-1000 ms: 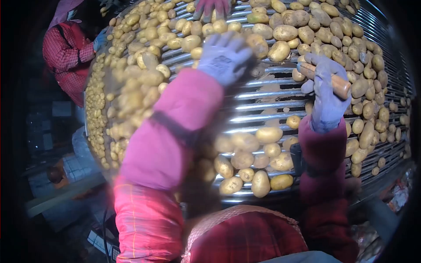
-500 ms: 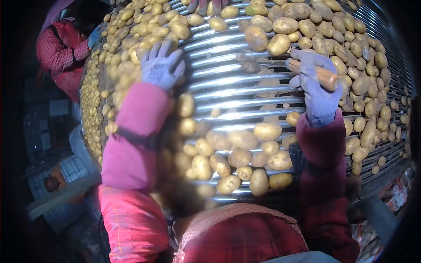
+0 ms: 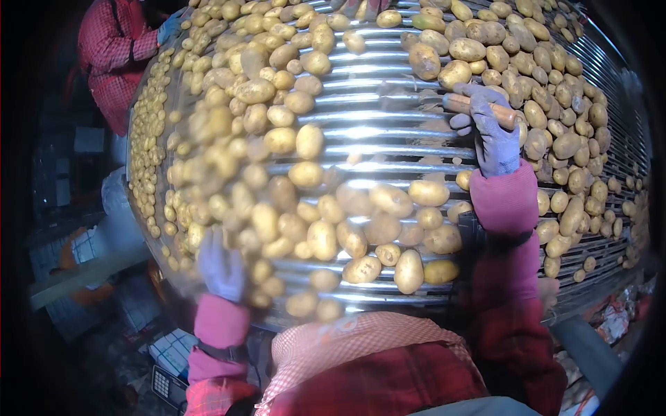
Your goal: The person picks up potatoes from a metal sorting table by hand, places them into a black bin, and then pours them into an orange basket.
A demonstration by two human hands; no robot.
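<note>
My right hand (image 3: 494, 132), in a pale purple glove, is closed around the wooden handle of a tool (image 3: 458, 104). The tool's thin metal end points left over the rollers; its tip is blurred. Potatoes (image 3: 569, 145) are heaped just right of this hand. My left hand (image 3: 222, 269), gloved alike and slightly smeared, is at the near left side of the sorting bed. Its fingers are stretched forward beside a spread of potatoes (image 3: 266, 222), and no object shows in its grip.
Shiny metal rollers (image 3: 388, 134) run across the middle of the bed. Small potatoes (image 3: 146, 149) line the left strip. A person in a red checked jacket (image 3: 114, 48) reaches in with a blue glove at the far left. Another person's gloved hand (image 3: 361, 7) is at the top edge.
My left hand has come back from the far left potatoes toward the near edge. Potatoes on the left have shifted nearer and spread over the rollers. My right hand keeps the tool.
</note>
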